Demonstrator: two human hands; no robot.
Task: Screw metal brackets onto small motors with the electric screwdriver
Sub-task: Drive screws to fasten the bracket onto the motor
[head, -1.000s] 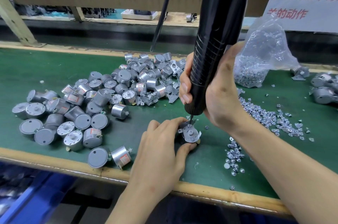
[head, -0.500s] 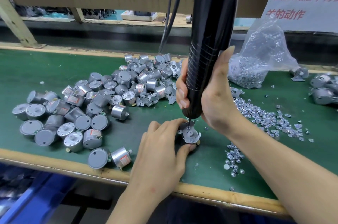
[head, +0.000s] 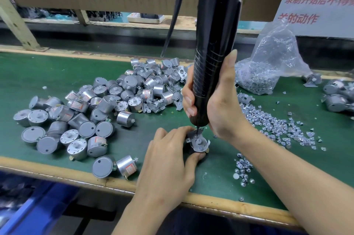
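Factory assembly bench [head: 57, 70]: heaped motors [head: 107, 104], bagged screws [head: 268, 73].

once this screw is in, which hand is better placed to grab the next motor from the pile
Probably left. The left hand holds only the motor, and the pile lies on its side. The right hand grips the screwdriver, farther from the pile.

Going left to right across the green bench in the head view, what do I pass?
Pile of loose motors → left hand → motor with its bracket → right hand gripping the electric screwdriver → scattered screws → more motors at the right edge.
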